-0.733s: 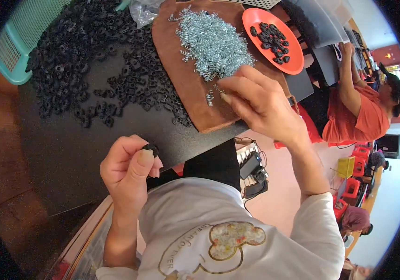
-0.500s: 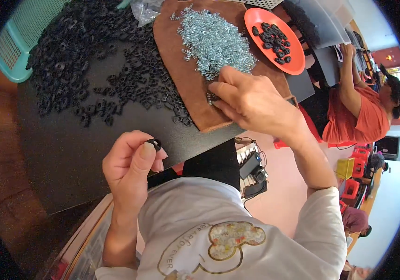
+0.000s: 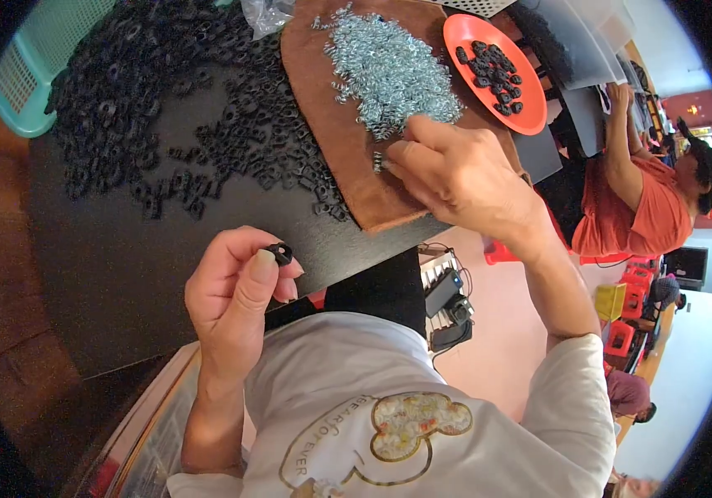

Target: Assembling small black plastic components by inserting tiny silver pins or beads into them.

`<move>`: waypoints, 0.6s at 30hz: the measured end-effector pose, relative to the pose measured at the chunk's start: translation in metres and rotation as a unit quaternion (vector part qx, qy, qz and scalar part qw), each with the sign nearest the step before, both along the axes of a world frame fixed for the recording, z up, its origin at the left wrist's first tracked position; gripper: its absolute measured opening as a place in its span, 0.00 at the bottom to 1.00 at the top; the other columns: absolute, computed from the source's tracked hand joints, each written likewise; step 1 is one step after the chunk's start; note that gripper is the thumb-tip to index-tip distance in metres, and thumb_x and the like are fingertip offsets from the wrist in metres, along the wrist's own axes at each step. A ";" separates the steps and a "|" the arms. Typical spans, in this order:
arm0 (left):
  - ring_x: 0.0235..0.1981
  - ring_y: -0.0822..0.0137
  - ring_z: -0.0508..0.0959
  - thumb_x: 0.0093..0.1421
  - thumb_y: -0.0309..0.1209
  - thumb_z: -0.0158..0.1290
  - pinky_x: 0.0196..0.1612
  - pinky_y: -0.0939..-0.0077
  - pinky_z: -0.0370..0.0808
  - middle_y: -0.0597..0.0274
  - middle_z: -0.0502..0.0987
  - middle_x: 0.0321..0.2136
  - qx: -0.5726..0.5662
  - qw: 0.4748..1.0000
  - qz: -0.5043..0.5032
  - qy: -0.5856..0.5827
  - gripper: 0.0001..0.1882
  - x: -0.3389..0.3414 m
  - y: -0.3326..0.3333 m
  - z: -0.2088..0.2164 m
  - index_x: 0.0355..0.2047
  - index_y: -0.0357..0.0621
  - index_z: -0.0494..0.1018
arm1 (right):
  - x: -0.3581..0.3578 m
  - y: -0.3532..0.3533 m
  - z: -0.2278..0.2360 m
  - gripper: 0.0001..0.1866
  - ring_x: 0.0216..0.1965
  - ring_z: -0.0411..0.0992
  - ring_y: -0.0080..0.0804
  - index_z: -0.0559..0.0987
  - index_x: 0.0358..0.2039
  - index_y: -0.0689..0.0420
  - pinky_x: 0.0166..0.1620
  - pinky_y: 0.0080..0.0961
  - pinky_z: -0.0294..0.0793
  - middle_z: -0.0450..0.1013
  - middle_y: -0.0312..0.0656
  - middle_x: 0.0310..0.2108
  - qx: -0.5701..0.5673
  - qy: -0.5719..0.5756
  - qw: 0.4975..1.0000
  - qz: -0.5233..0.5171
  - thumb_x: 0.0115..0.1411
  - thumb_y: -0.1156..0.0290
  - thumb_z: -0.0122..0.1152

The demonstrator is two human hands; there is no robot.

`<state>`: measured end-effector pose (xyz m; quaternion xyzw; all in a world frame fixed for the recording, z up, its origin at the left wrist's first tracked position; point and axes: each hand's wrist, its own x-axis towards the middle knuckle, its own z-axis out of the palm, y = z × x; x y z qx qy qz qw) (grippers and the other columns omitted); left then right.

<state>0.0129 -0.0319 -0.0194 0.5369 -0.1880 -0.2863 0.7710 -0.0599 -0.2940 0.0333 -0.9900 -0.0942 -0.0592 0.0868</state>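
Note:
Between its thumb and fingers, my left hand pinches a small black plastic piece, held in front of the table edge. My right hand is over a brown leather-like mat, its fingers curled together. A single metal coil spring shows right beside these fingertips, apart from the heap of small silvery springs just beyond. Whether anything is between the right fingers is hidden. Several black pieces lie in an orange-red oval plate, beyond my right hand.
A large spread of small black plastic parts covers the dark table at the left. Behind it stands a green mesh basket. At the far right are a clear bin and a co-worker in an orange shirt.
My right fingers have drawn slightly back to the right, and the single spring beside them shows more clearly. My left hand has barely moved, with the black piece still in it.

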 end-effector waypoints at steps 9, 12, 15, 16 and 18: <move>0.26 0.78 0.72 0.67 0.33 0.48 0.32 0.84 0.71 0.62 0.77 0.30 -0.023 0.999 -0.001 0.039 0.11 0.002 0.001 0.000 0.40 0.36 0.71 | 0.017 0.048 0.002 0.03 0.25 0.71 0.35 0.78 0.29 0.63 0.28 0.30 0.69 0.70 0.43 0.24 0.415 -0.024 0.909 0.037 0.56 0.77 0.60; 0.26 0.78 0.72 0.67 0.33 0.47 0.31 0.83 0.72 0.62 0.77 0.30 -0.042 0.997 -0.013 0.063 0.11 0.001 0.001 0.003 0.40 0.36 0.71 | 0.022 0.069 0.003 0.03 0.25 0.70 0.30 0.79 0.31 0.64 0.28 0.25 0.68 0.71 0.40 0.24 0.468 0.005 0.883 0.037 0.57 0.78 0.60; 0.26 0.78 0.72 0.67 0.33 0.48 0.31 0.82 0.72 0.63 0.77 0.29 -0.041 0.997 -0.008 0.069 0.11 0.002 0.004 0.003 0.41 0.35 0.70 | 0.028 0.076 0.001 0.03 0.24 0.68 0.25 0.80 0.31 0.64 0.27 0.22 0.65 0.71 0.38 0.23 0.509 0.024 0.860 0.031 0.57 0.79 0.62; 0.26 0.78 0.72 0.67 0.33 0.48 0.31 0.82 0.72 0.63 0.77 0.29 -0.042 0.997 -0.004 0.069 0.11 0.002 0.005 0.002 0.41 0.35 0.70 | 0.028 0.076 0.001 0.03 0.24 0.68 0.26 0.80 0.31 0.64 0.27 0.22 0.65 0.71 0.38 0.23 0.506 0.024 0.862 0.034 0.57 0.79 0.62; 0.25 0.78 0.72 0.67 0.33 0.48 0.31 0.82 0.72 0.63 0.77 0.28 -0.048 0.997 -0.011 0.062 0.11 0.003 0.006 0.000 0.41 0.35 0.71 | 0.029 0.077 0.002 0.03 0.24 0.68 0.26 0.80 0.31 0.65 0.27 0.22 0.64 0.72 0.38 0.23 0.501 0.026 0.864 0.039 0.56 0.79 0.62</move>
